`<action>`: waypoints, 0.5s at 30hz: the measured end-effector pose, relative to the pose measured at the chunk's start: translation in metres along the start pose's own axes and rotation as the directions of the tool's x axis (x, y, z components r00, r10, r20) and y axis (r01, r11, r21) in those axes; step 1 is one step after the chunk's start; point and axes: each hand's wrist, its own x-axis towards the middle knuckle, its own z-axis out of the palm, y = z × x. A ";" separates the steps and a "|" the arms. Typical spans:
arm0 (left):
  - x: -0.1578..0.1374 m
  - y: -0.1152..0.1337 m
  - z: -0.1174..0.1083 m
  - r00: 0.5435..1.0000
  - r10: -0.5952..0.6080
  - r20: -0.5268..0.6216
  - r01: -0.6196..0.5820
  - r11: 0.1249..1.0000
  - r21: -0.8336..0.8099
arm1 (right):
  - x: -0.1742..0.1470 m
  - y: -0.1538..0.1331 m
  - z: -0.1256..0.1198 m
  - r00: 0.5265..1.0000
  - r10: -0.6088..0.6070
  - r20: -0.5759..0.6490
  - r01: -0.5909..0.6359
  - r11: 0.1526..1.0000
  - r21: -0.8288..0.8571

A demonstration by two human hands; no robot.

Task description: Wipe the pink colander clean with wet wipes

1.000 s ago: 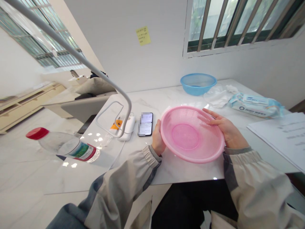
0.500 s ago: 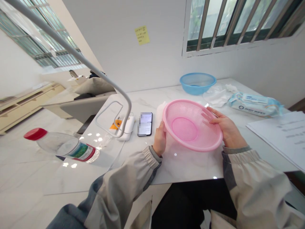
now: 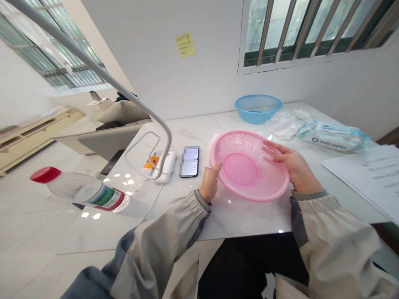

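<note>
A round pink plastic basket (image 3: pixel 240 169) with mesh sides is held above the white table, its inside tilted toward me. My left hand (image 3: pixel 209 182) grips its left side, thumb over the rim and the other fingers hidden behind. A white cloth or wipe (image 3: pixel 211 150) shows between that hand and the basket's outer wall; most of it is out of sight. On the right, my right hand (image 3: pixel 296 170) is closed on the rim, with fingers along the mesh wall.
A blue basket (image 3: pixel 258 109) stands by the wall, near crumpled white tissue (image 3: pixel 285 124) and a wipes pack (image 3: pixel 335 137). Papers (image 3: pixel 368 176) lie at right. Leftward are a phone (image 3: pixel 189 162), a white device (image 3: pixel 166 168), a grey lamp arm (image 3: pixel 124 89) and a bottle (image 3: pixel 93 193).
The basket has shifted slightly left and tipped a little. My left thumb now lies over the rim, and more of the white cloth shows behind the left side.
</note>
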 end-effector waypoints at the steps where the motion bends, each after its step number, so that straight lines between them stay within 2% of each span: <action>1: 0.000 0.000 0.000 1.000 0.005 0.003 -0.005 1.000 -0.001 | -0.001 0.000 0.001 1.000 0.007 -0.004 -0.007 1.000 -0.002; 8: 0.000 0.001 0.002 0.999 -0.047 -0.019 0.046 0.996 -0.073 | -0.002 -0.001 0.003 0.998 0.010 -0.054 -0.009 1.000 0.014; 15: -0.005 0.001 0.001 0.998 -0.051 -0.040 0.050 0.998 -0.024 | -0.002 0.000 0.003 0.999 -0.036 -0.010 0.037 0.999 0.014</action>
